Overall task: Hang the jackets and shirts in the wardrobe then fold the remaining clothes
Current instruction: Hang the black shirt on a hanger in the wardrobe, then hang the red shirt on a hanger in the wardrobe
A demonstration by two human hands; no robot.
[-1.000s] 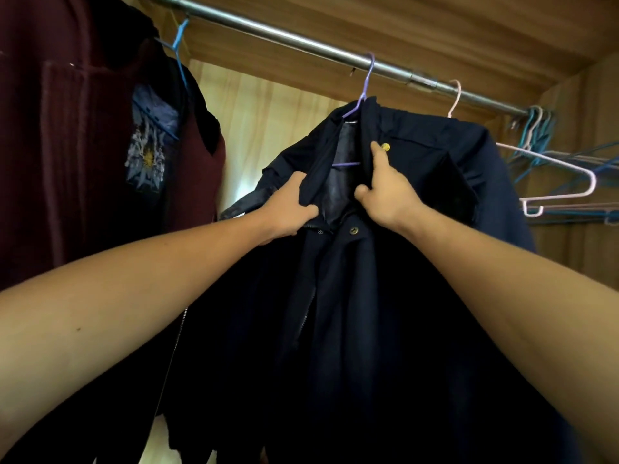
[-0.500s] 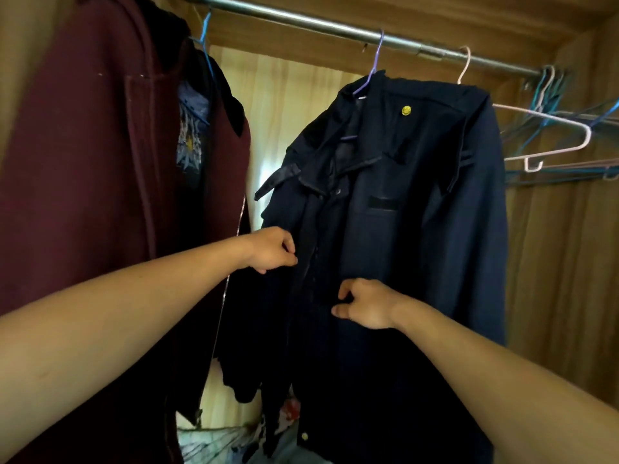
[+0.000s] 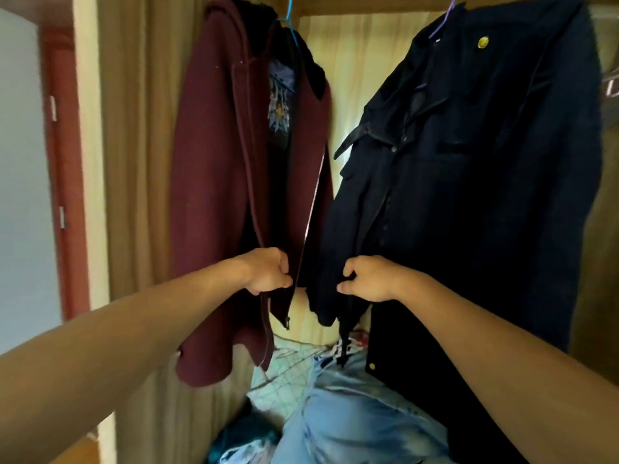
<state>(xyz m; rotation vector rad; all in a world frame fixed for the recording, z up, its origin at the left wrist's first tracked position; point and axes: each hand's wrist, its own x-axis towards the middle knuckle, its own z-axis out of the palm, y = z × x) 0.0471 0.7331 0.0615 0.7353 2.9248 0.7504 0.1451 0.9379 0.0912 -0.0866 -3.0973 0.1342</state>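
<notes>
Two jackets [image 3: 485, 182] hang inside the wooden wardrobe [image 3: 351, 61] above heaped clothes [image 3: 351, 413].

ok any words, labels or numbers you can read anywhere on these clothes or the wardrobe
None can be read.
Printed design on the dark shirt inside the maroon jacket: a pale graphic, too blurred to tell whether it holds letters.
Gold button on the navy jacket: too small to show any marking.
Patterned cloth at the bottom of the wardrobe: lines only, no text visible.
</notes>
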